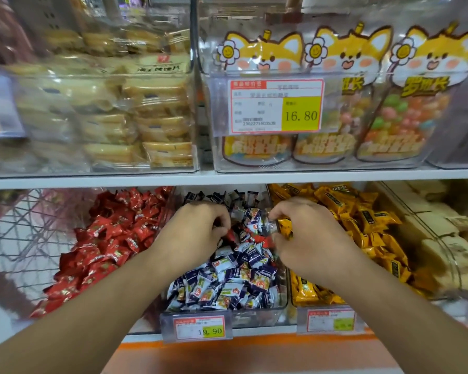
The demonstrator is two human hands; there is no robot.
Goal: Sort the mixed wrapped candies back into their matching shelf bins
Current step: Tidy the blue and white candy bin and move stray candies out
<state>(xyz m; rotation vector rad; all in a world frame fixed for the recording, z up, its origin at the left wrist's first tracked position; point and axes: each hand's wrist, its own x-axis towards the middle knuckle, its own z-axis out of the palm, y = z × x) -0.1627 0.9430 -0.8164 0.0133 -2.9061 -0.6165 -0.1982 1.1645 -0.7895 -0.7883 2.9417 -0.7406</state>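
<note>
Shop shelf, lower tier: both hands dig in centre bin of navy candies. Left hand pinches red candy; right hand grips yellow candy. Next: red to 9 o'clock bin, yellow to 3 o'clock.

White shelf board above an orange-fronted ledge — evenly lit, likely a shop.

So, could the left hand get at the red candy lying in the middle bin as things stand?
Probably yes. The left hand is already over the middle bin, and the red candy lies on top of the pile just beside it. Only the right hand crowds it from the other side.
</note>
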